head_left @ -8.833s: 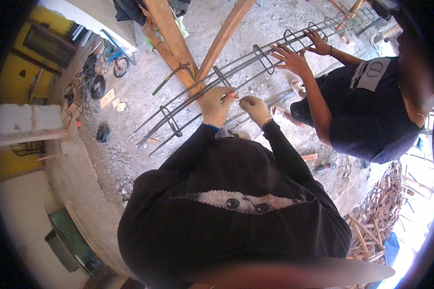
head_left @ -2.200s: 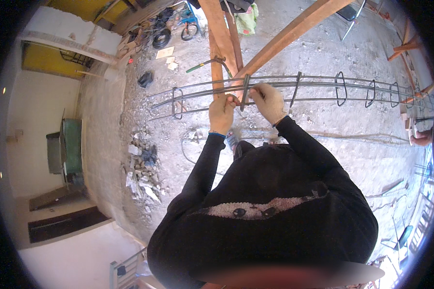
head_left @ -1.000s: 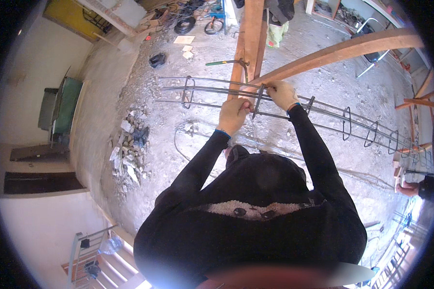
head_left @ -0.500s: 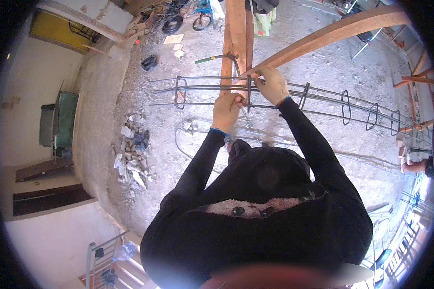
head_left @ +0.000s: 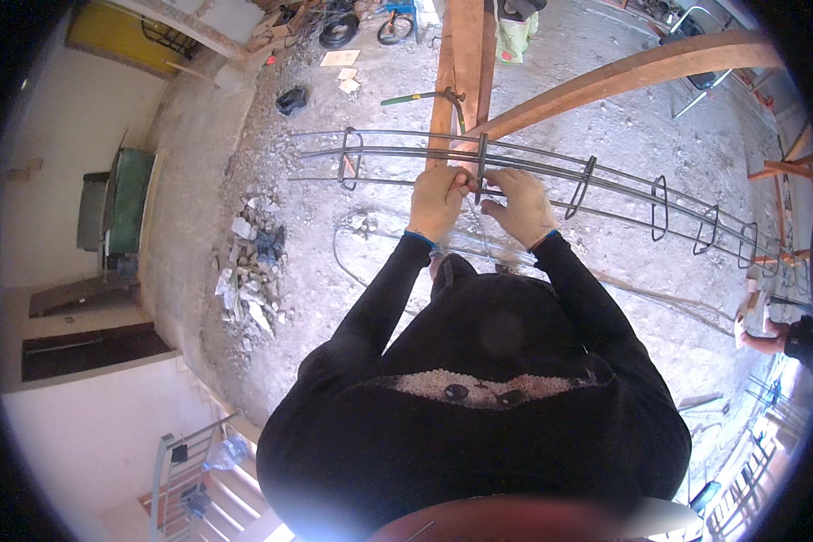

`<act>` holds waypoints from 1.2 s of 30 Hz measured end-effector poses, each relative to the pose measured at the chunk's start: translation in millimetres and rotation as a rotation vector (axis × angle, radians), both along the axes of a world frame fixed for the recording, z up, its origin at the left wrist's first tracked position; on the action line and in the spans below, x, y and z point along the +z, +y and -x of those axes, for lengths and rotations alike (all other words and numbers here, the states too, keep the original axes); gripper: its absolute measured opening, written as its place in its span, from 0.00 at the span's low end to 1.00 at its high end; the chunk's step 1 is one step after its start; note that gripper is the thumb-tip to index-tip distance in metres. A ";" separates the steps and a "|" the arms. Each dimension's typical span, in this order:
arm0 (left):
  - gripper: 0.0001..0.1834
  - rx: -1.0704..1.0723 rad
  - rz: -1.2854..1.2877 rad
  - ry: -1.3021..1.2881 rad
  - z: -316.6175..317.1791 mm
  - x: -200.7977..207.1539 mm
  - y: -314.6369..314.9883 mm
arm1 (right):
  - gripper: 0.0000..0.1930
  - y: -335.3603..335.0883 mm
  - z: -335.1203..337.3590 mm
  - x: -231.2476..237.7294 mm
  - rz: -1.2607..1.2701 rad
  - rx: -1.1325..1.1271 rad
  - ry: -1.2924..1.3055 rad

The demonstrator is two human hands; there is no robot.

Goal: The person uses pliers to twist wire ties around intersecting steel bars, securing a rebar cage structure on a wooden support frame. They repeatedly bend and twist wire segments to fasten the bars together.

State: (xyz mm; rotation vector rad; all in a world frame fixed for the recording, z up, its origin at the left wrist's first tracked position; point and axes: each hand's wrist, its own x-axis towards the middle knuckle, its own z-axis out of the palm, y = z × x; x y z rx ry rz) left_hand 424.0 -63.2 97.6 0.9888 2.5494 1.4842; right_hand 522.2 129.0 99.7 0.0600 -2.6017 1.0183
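Both my hands wear pale work gloves and meet at a dark stirrup [head_left: 481,163] on a long rebar cage [head_left: 542,166]. Thumb and fingers of my left hand [head_left: 436,203] pinch a thin wire [head_left: 477,215] against the stirrup's left side, its end trailing below. Just right of the stirrup, my right hand [head_left: 522,210] curves around the lower bar with thumb and fingertips apart. A hooked tool with a green handle [head_left: 414,98] rests at the wooden post [head_left: 465,72] behind the cage.
A slanting timber [head_left: 623,79] runs from the post to the upper right. Broken rubble [head_left: 253,262] lies on the left of the rough floor. More stirrups [head_left: 659,208] hang along the cage's right part. Another person's arm or leg [head_left: 763,341] shows at the right edge.
My right hand has come down from the upper bars to the lower bar, its fingers parting. My left hand still pinches beside the stirrup. The whole view has shifted slightly.
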 end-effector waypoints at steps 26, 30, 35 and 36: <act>0.06 0.030 -0.013 -0.020 0.5 -7.2 -3.2 | 0.16 -12.5 15.5 -19.4 0.083 0.020 0.075; 0.04 0.031 0.027 0.038 2.1 -7.5 -5.7 | 0.18 -13.4 19.0 -25.8 0.099 0.014 0.090; 0.04 0.056 0.080 0.111 1.2 -5.2 -6.2 | 0.18 -12.8 16.0 -22.0 0.128 -0.004 0.113; 0.04 0.041 0.048 0.141 0.3 -4.3 -6.7 | 0.17 -11.5 14.1 -19.7 0.140 0.001 0.140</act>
